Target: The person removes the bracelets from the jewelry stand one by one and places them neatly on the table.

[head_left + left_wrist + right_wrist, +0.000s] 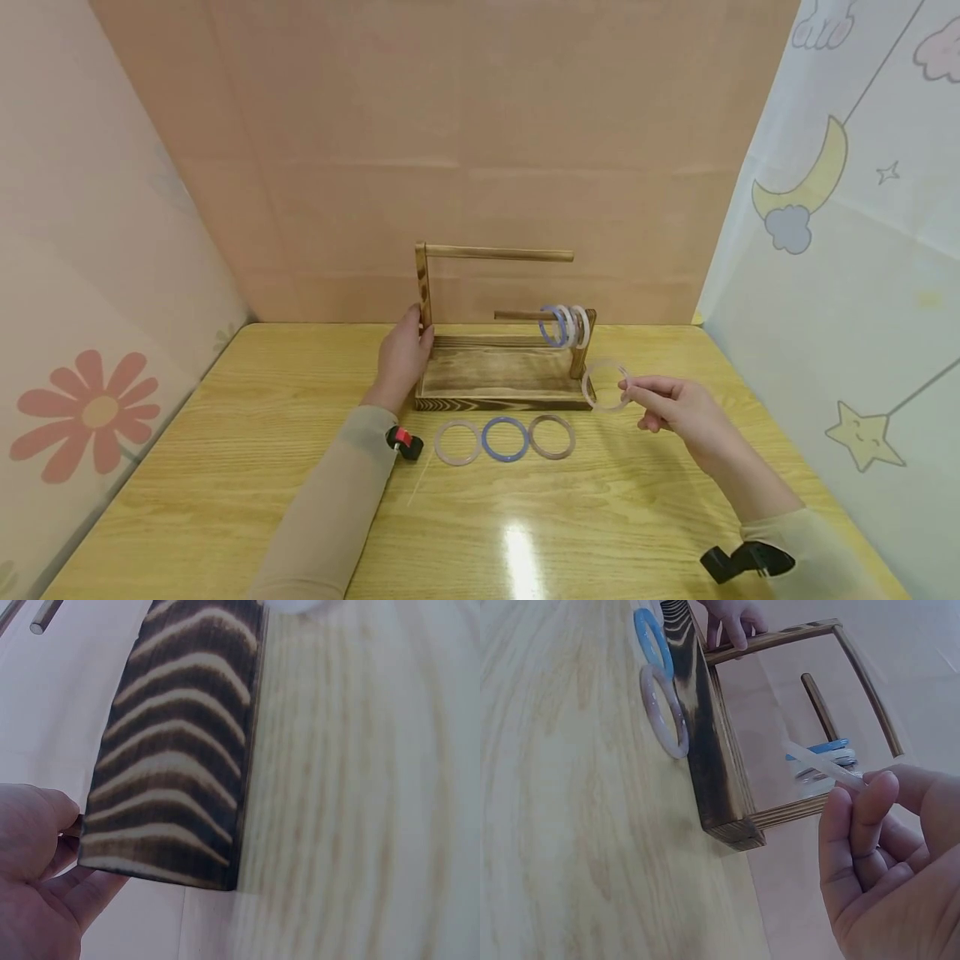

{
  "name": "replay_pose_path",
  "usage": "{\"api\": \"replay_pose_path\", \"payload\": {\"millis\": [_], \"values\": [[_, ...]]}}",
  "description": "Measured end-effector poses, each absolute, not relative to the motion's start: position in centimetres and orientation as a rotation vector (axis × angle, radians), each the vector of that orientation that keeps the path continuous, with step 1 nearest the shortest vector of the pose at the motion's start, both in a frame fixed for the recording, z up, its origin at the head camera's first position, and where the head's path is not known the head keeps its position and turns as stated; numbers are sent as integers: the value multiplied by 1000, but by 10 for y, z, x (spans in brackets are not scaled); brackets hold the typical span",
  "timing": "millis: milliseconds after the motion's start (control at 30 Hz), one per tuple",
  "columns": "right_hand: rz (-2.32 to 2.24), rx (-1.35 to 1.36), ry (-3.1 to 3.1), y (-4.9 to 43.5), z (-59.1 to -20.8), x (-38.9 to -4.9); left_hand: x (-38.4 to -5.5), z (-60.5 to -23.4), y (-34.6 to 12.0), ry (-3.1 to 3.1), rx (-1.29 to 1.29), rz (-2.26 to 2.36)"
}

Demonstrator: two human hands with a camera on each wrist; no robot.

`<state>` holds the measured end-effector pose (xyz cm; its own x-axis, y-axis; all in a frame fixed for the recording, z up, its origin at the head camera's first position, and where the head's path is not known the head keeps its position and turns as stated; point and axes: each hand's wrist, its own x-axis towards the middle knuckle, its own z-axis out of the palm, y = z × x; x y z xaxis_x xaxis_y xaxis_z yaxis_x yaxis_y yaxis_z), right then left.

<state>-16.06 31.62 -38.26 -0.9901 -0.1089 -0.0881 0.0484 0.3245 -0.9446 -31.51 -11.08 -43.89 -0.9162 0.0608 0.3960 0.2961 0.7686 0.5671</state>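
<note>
My right hand [678,408] pinches a pale bangle [607,410] near the right end of the wooden rack [502,371]; my left hand [399,358] grips its left upright [424,287]. Three bangles [506,459] lie before the rack; others [585,327] encircle its lower bar [517,315].

Tabletop booth [465,158], cartoon-printed walls [832,292]

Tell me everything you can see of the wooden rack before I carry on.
The wooden rack looks like brown wood with dark, scorched-looking grain. It stands upright on the table: a shallow tray base, a tall left post and a shorter right post. Each post carries one bar reaching inward; the upper bar is bare, while the lower bar bears several rings, a blue ring nearest its free end. The left hand grips the rack's left end.
</note>
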Motion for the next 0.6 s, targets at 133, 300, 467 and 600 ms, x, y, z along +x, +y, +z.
{"api": "replay_pose_path", "payload": {"millis": [133,300,467,600], "values": [[-1689,-53,2427,317,-390,-161,-315,-439,-111,-2608,-271,-912],[-1631,-42,2416,317,-398,-162,-315,-439,-111,-2610,-272,-892],[-1593,-38,2391,316,-406,-162,-316,-440,-111,-2607,-274,-903],[-1588,-10,2366,317,-412,-161,-316,-439,-111,-2610,-271,-911]]}}
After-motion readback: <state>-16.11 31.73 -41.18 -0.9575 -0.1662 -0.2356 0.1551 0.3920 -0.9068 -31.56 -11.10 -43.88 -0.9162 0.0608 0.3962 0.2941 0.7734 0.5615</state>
